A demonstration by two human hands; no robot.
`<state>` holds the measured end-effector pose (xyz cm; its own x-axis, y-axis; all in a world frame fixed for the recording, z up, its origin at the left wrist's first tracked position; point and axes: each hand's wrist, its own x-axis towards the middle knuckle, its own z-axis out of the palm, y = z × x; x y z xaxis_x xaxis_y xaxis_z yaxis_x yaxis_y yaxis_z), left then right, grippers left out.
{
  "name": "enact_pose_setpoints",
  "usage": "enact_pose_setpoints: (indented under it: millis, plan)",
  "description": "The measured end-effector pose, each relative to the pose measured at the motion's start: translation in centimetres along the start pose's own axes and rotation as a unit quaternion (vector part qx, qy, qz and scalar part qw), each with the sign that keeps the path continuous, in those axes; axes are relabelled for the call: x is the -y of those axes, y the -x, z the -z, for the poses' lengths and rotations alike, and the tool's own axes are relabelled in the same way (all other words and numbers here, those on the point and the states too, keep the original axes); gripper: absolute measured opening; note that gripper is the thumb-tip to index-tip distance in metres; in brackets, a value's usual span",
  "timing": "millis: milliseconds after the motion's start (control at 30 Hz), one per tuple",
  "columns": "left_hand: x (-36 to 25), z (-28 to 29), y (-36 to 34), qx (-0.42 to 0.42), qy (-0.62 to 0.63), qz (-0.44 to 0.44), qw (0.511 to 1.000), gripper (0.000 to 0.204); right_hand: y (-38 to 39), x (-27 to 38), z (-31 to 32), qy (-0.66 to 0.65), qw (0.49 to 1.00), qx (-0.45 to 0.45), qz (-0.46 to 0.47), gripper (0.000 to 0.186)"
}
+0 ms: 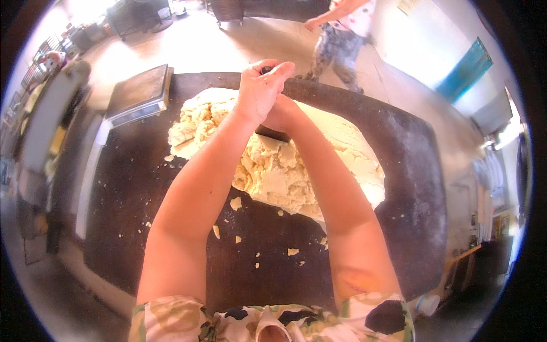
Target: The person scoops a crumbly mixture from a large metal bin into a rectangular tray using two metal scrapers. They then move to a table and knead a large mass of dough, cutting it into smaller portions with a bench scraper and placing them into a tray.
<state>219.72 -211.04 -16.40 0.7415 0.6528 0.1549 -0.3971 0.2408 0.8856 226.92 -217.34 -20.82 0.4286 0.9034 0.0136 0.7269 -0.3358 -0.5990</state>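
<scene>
Both of my arms reach over a large mound of pale dough (350, 165), crumbly and torn at the left and middle, smoother at the right. My left hand (259, 91) is closed round the top of a dark tool (272, 134), whose wide lower part rests in or on the dough. My right hand (280, 114) is just below and right of it, also gripping the tool, its fingers partly hidden. The dough lies on a dark work table (410, 199), with small scraps (236, 203) scattered toward me.
A flat dark-topped object with pale sides (137, 91) sits at the table's back left corner. Beyond the table at the back right, another person (336, 51) in patterned trousers stands on the floor. Shelving (51, 131) lines the left; a teal panel (461, 68) is at right.
</scene>
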Motion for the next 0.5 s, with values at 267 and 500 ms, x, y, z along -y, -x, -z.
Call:
enact_pose_setpoints:
  millis: [267,500]
  plan:
    - [8.3,4.6,-2.7,0.025,-0.128,-0.071,0.989,0.014,-3.8,-5.1,-5.6,-0.012,0.994,-0.033,0.099,0.045]
    - [11.4,6.3,-2.4,0.05,-0.133,-0.068,0.988,0.017,-4.8,-8.2,-8.9,0.041,0.992,-0.056,0.103,0.045]
